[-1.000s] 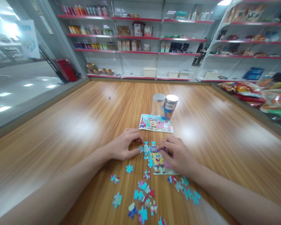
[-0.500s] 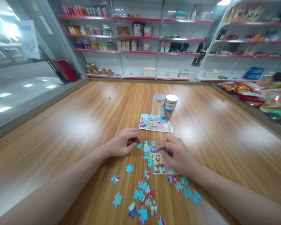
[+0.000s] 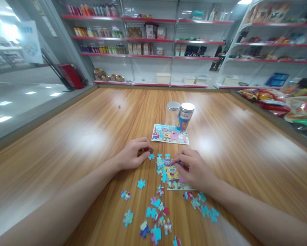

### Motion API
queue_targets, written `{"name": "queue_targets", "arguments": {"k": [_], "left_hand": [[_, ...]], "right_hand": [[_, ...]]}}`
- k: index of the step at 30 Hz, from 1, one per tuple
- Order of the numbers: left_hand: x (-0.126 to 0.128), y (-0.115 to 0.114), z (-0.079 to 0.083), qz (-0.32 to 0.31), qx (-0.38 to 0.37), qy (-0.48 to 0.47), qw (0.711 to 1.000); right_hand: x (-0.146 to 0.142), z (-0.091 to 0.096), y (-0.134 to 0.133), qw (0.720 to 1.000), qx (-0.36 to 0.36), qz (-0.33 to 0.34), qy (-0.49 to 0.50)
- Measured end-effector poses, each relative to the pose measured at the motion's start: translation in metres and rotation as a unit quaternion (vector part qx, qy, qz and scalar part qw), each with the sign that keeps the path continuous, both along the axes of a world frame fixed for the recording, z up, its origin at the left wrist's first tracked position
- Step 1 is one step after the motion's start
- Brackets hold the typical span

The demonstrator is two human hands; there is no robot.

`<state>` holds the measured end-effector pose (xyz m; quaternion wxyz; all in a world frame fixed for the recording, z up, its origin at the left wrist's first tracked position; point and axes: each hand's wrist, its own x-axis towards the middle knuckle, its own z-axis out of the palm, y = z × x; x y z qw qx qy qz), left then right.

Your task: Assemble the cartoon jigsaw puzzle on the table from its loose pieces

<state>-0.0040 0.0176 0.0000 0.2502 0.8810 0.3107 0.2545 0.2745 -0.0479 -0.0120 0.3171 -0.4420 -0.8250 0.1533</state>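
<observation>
My left hand (image 3: 136,153) is closed, with a light blue jigsaw piece (image 3: 151,156) at the tips of its thumb and fingers. Just right of that piece lies a partly joined jigsaw puzzle (image 3: 172,173), showing a yellow square cartoon character and a strip of blue pieces along its left side. Over the puzzle's right part, my right hand (image 3: 191,167) is closed, its fingertips down on the joined pieces and its palm hiding some of them. Beyond both hands lies a printed picture card (image 3: 171,135) with the same characters.
Loose jigsaw pieces (image 3: 156,218) lie scattered toward me, with a few more (image 3: 206,208) below my right wrist. A clear jar (image 3: 172,114) and a blue labelled canister (image 3: 186,117) stand behind the card. Bagged goods (image 3: 268,102) lie right of the wooden table (image 3: 79,136).
My left hand has shifted slightly up and left, and the blue jigsaw piece at its fingertips has moved with it. My right hand stays on the puzzle.
</observation>
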Motion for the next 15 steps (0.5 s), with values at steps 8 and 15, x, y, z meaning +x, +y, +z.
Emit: {"name": "queue_targets", "arguments": {"k": [8,15], "left_hand": [[0.0009,-0.0012,0.0009,-0.020,0.032,0.032,0.999],[0.0049,-0.0029,-0.0015,0.012,-0.018,-0.009,1.000]], "right_hand": [[0.0005,0.0006,0.0002,1.000,0.005,0.003,0.002],[-0.0002,0.0011,-0.0008,1.000,0.003,0.000,-0.003]]}}
